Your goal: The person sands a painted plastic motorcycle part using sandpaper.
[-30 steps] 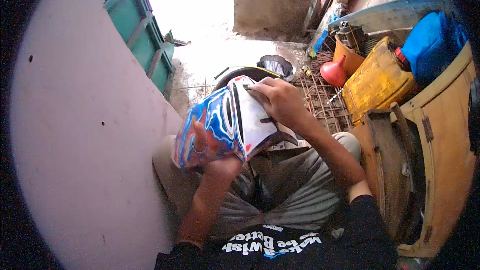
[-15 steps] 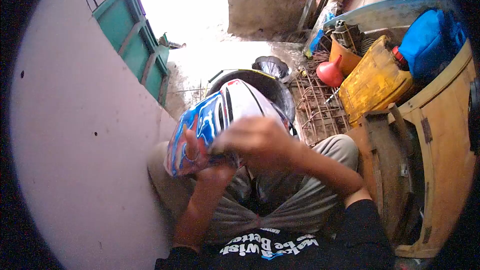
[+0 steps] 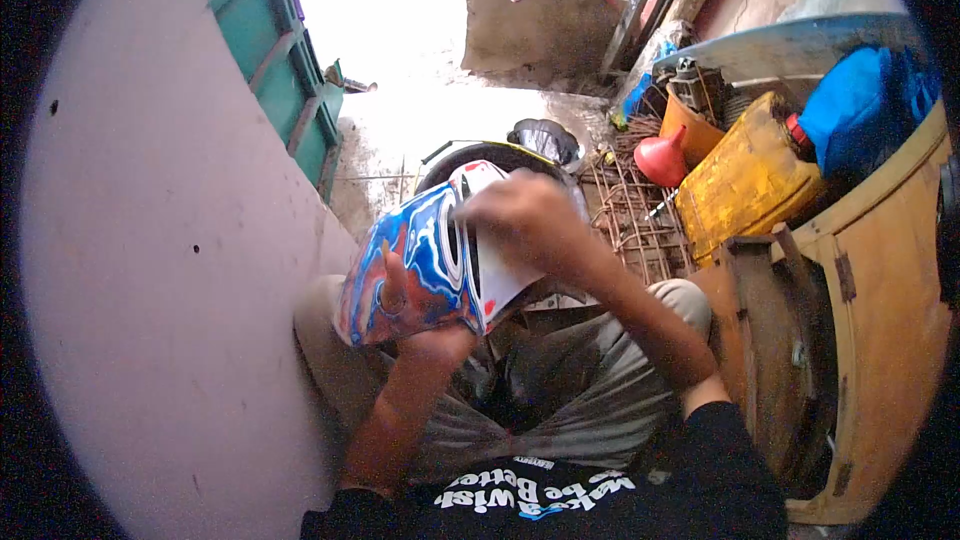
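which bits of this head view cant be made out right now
In the head view:
Right hand: blurred; whether it holds anything is unclear.
Left hand: fingers hidden beneath the painted panel.
Black tub: near side hidden behind that panel.
Far ground: washed out by glare.
Dark object: cut off at the right border.

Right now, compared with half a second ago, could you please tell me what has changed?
The right hand, lower and close to the left hand before, has moved forward over the painted panel; blur hides whether it grips anything. The left hand still holds the painted panel; the yellow jerrycan and red funnel stayed put.
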A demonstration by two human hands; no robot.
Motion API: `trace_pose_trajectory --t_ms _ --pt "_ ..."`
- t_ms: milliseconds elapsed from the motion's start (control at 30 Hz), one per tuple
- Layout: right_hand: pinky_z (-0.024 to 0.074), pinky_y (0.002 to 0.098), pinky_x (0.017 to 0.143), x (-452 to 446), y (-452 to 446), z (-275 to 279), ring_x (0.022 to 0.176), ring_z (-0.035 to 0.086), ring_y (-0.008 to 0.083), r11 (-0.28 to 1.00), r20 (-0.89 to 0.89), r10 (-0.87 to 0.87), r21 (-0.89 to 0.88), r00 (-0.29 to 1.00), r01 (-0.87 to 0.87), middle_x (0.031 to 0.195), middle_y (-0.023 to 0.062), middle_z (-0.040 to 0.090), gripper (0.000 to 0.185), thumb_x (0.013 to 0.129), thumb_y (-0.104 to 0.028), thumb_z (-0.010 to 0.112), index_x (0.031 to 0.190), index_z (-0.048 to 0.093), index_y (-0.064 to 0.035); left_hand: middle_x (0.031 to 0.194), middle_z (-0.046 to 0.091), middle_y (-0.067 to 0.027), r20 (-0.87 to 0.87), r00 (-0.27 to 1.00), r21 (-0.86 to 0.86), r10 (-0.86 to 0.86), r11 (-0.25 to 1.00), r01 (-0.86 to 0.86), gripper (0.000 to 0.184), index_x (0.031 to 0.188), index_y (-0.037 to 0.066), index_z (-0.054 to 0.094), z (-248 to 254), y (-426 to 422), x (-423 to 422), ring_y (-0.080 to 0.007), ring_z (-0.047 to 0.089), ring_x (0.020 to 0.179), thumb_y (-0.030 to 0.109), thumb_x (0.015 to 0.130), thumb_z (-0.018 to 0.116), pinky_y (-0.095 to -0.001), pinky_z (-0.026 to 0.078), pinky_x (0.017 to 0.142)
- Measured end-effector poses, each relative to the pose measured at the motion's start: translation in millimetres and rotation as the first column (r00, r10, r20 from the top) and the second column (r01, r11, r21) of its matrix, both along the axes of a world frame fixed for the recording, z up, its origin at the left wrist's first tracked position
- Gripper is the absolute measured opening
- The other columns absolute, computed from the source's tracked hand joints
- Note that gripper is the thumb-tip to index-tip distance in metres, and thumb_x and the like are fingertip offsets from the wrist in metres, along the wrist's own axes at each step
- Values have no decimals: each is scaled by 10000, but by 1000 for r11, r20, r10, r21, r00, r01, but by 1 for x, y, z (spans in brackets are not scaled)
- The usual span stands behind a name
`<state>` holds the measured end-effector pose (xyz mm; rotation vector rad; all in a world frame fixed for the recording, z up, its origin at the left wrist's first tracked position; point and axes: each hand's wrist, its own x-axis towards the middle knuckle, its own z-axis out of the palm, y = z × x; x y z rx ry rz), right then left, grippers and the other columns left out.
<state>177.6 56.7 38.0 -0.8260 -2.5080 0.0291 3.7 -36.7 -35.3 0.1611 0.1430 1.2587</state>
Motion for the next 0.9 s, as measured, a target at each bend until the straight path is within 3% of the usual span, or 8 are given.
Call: trace_pose_trajectory --t_ms 67,233,367,533,667,800,867,900 --pt "581 422 869 -18 -35 6 968 736 284 971 -214 234 2 949 -239 1042 54 762 300 858 -138 690 1139 765 -214 1515 533 -180 -6 1000 -7 -2 1000 2 1013 1535 62 448 0 -2 0 -394 503 1398 775 845 656 -625 352 1195" --pt "569 453 838 -5 24 0 944 705 327 988 -53 -150 -38 987 148 1024 118 744 258 918 -128 641 1142 767 -150 1522 525 -170 -165 983 17 85 996 -83 1007 1547 67 433 36 -3 3 -373 501 1407 764 854 654 -604 364 1194" --pt "576 419 848 -24 -25 15 962 714 323 977 -209 187 -62 960 -204 1053 115 748 220 914 -121 674 1108 773 -147 1546 503 -165 -145 983 -27 113 993 -118 995 1564 96 417 30 -5 6 -377 486 1418 751 857 664 -609 340 1207" --pt "570 432 857 -19 18 3 950 721 306 996 -204 -91 6 975 94 1009 107 755 206 928 -138 661 1090 785 -160 1541 503 -160 -121 989 -53 90 994 -97 939 1560 108 424 37 -7 3 -362 487 1419 735 892 630 -603 340 1205" --pt "579 427 842 -32 -37 4 928 719 292 959 -250 262 -36 932 -279 1012 93 732 269 832 -129 691 1098 732 -152 1482 549 -161 -11 996 26 87 996 -87 878 1518 108 462 19 -2 4 -357 521 1381 732 914 596 -583 392 1166" --pt "571 455 857 -19 -1 7 929 729 306 999 -273 -42 -33 961 34 893 96 743 230 816 -139 700 1037 757 -163 1417 590 -169 -146 973 -28 180 982 -186 903 1519 82 452 50 -5 8 -353 570 1320 729 910 611 -579 442 1119" --pt "576 443 848 -18 -14 11 914 729 301 999 -26 -12 47 1000 13 933 88 748 222 808 -127 711 1023 752 -159 1462 560 -173 -114 980 20 162 987 -161 926 1546 78 416 26 3 4 -361 550 1349 718 908 619 -586 419 1147" --pt "581 426 840 -26 -28 -5 901 731 287 985 -196 166 87 967 -151 963 73 749 222 813 -125 705 1029 748 -153 1487 543 -173 -34 996 40 81 996 -80 929 1553 82 408 -3 5 -2 -365 535 1369 714 906 625 -588 403 1163"
